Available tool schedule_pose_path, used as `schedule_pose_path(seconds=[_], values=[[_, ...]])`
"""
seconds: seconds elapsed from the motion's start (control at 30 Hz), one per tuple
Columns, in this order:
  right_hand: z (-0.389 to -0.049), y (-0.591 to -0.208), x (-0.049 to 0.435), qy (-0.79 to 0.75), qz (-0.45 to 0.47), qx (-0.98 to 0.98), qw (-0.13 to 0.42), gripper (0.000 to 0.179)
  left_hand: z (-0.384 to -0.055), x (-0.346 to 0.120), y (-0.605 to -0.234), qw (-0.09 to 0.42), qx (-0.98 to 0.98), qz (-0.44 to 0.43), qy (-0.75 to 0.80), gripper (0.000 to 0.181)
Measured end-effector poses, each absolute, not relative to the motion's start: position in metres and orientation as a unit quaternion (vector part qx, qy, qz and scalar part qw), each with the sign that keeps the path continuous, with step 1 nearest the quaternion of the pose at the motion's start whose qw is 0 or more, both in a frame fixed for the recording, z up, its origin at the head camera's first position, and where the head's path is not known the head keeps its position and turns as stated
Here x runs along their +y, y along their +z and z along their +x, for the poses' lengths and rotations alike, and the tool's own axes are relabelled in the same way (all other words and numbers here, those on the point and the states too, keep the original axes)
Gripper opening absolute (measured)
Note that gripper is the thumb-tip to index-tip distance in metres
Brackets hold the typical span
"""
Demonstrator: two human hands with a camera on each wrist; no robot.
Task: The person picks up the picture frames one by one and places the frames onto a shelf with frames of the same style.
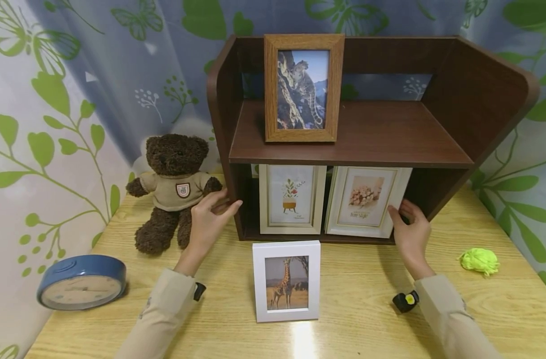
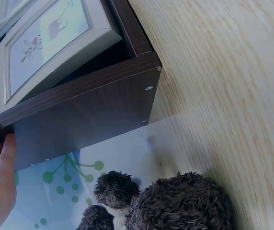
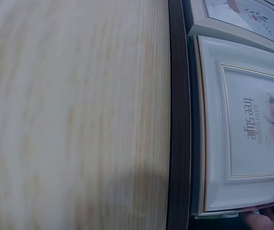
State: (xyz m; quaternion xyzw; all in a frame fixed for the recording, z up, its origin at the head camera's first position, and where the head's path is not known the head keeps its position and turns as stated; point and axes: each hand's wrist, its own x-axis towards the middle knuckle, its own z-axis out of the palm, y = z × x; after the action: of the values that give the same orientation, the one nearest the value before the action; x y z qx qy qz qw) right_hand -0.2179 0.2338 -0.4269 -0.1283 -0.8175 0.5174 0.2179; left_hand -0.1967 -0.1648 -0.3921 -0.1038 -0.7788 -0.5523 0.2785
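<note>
A dark brown two-tier shelf (image 1: 389,124) stands on the table. My left hand (image 1: 210,214) holds its left side panel (image 2: 94,112), thumb at the front edge and fingers on the outer face. In the lower tier, my right hand (image 1: 412,237) grips the right edge of a white picture frame (image 1: 367,199) showing flowers and "free style", its thumb on the front and the other fingers behind. Left of it leans a cream picture frame (image 1: 292,199) with a potted plant print. A wooden picture frame (image 1: 304,89) with a leopard photo stands on the upper tier.
A white frame with a giraffe photo (image 1: 287,281) stands before the shelf. Left of the shelf sits a brown teddy bear (image 1: 174,189), with a blue clock (image 1: 82,281) nearer the front left. Neon yellow yarn (image 1: 479,261) lies at right. A patterned curtain (image 1: 160,65) hangs behind.
</note>
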Motion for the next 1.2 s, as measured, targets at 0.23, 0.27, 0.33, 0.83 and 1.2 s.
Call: schedule_pose_path(seconds=[0.23,0.27,0.33,0.83,1.2], values=[[-0.217,-0.426,0.233,0.521,-0.120,-0.815,0.222,0.046,-0.196,-0.165,-0.391,0.289,-0.776,-0.115,-0.549,0.036],[-0.216,-0.426,0.233,0.523,-0.117,-0.815,0.221,0.046,-0.196,-0.165,-0.391,0.289,-0.777,-0.113,-0.548,0.036],[-0.215,-0.426,0.234,0.525,-0.114,-0.815,0.219,0.046,-0.199,-0.166,-0.394,0.292,-0.776,-0.116,-0.547,0.036],[-0.208,-0.422,0.238,0.517,-0.119,-0.830,0.170,0.046,-0.199,-0.165,-0.395,0.271,-0.788,-0.095,-0.545,0.038],[-0.195,-0.411,0.246,0.501,-0.036,-0.860,0.092,0.063,-0.198,-0.167,-0.395,0.278,-0.784,-0.109,-0.545,0.040]])
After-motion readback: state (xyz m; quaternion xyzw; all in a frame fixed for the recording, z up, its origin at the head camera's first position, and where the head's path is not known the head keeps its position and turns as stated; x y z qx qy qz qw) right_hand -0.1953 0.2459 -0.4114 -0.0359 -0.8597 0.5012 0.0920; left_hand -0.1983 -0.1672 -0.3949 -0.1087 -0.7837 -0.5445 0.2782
